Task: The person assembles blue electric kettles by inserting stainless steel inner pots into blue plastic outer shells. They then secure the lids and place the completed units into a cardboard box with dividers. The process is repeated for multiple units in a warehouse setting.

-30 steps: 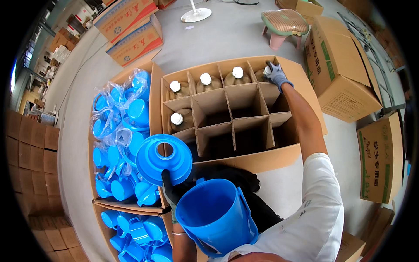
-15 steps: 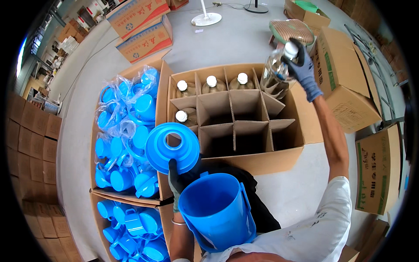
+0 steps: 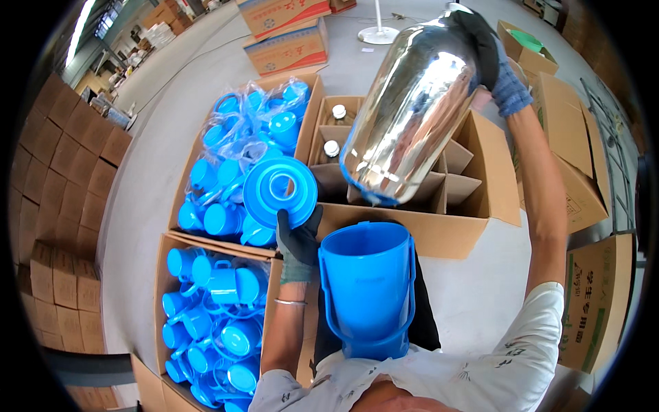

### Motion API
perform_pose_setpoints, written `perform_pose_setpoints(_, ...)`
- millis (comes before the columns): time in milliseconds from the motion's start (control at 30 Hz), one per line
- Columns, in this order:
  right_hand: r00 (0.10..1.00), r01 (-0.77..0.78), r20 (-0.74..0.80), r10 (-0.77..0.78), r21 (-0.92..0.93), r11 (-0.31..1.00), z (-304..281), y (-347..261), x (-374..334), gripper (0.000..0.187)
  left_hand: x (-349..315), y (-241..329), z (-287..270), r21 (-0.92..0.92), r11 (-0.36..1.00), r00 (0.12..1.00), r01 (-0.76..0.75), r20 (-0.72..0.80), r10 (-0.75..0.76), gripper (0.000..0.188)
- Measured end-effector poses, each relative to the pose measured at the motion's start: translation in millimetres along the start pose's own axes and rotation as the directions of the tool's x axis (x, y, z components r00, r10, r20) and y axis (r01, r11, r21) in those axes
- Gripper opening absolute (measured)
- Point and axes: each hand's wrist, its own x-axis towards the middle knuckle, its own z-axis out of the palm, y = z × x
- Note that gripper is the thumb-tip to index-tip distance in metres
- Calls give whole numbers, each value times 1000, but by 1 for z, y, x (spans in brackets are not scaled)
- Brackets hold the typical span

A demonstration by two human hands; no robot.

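A large silvery glass flask liner point(image 3: 415, 103) hangs tilted above the divided carton point(image 3: 432, 230), its rounded bottom toward me. My gloved right hand point(image 3: 491, 62) is closed round its neck end, which the fingers mostly hide. My gloved left hand point(image 3: 299, 237) grips the lower edge of a blue round funnel-like collar point(image 3: 259, 196) with a hole in its middle. Between my legs stands a blue bucket-shaped flask shell point(image 3: 364, 281) with its top open and its handle hanging down. White-capped liners, one with its white cap point(image 3: 331, 148) showing, sit in the carton's left compartments.
To the left, one carton holds bagged blue cups and lids point(image 3: 223, 220), and a nearer one holds blue handled cups point(image 3: 240, 336). Big cartons point(image 3: 597, 302) stand at the right. Printed boxes point(image 3: 288, 48) and a white stand base point(image 3: 377, 34) are farther off.
My right hand has lifted the liner out of the divided carton and brought it up nearer to me. The left hand still holds the collar, and the shell now stands more upright.
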Motion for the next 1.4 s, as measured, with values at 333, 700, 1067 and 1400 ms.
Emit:
perform_pose_setpoints(333,729,-673,357,585,528,517,183,-71,-30,30,14,26,12,266,964,1000,4,16,-9,46)
perform_pose_setpoints(700,765,-636,291,575,484,601,195,-47,-129,41,43,30,0,829,543,949,-137,268,-169,40)
perform_pose_setpoints(1067,649,-746,461,605,232,624,216,-119,-161,61,9,23,-3,859,248,773,-447,511,-376,54)
perform_pose_setpoints(1400,620,-764,581,528,601,236,230,-100,-199,71,-46,24,36,710,-46,700,-703,678,-223,48)
